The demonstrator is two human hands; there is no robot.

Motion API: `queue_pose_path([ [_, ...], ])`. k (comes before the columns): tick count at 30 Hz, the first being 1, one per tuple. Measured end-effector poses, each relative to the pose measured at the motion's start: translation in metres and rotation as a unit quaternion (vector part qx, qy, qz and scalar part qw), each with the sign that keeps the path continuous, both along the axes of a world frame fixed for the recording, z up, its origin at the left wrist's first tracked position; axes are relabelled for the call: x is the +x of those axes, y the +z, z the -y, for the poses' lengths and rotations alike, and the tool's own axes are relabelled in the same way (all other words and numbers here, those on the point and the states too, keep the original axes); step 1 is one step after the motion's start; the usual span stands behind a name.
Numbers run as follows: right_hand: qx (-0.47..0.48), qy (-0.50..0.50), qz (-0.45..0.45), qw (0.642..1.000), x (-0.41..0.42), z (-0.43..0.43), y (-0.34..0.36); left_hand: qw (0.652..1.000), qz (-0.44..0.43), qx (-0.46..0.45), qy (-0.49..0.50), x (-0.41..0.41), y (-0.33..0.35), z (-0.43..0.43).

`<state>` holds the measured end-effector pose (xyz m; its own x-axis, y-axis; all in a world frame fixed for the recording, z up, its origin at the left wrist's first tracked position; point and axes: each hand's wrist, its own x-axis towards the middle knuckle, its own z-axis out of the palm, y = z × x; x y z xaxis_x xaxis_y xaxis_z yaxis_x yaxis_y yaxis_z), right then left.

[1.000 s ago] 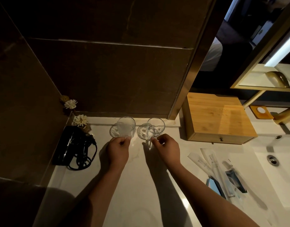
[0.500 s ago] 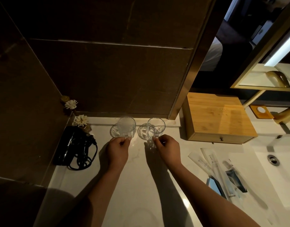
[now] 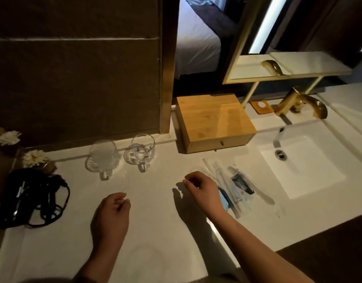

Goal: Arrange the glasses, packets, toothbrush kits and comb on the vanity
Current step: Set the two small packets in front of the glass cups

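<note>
Change: both hands off the glasses since half a second back, drawn toward the front edge of the surface [image 3: 159, 231].
Meaning: glasses likely placed; packets, kits and comb left to do.
Left hand [image 3: 110, 216]: loosely curled, holding nothing.
Right hand [image 3: 201, 189]: loosely curled, empty, just beside the pile [image 3: 235, 180].
Glasses: two, left glass [image 3: 102, 158] and right glass [image 3: 142, 151], side by side near the back edge, each on a coaster, handles facing front.
Pile: clear-wrapped items between hand and sink [image 3: 310, 166]; about three long sleeves, a dark packet, a blue one; exact count unclear, comb not made out.
Box [image 3: 214, 121]: one, at back edge.
</note>
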<state>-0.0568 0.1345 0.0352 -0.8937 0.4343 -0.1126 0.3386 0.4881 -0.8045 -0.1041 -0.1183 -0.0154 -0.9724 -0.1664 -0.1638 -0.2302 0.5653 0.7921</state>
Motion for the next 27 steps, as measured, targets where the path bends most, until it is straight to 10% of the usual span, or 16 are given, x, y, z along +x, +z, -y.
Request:
queue_pose_path([
  [11, 0.150, -0.078, 0.063, 0.984, 0.103, -0.134, -0.010, 0.930, 0.016, -0.076, -0.360, 0.065, 0.007, -0.161],
  [19, 0.221, 0.064, 0.110, 0.967, 0.066, -0.175, -0.008, 0.881, -0.029, -0.279, -0.380, 0.073, 0.007, -0.230],
  [27, 0.304, 0.108, 0.166, 0.932, 0.036, -0.187, -0.013, 0.902, 0.005, -0.278, -0.329, 0.063, 0.008, -0.193],
])
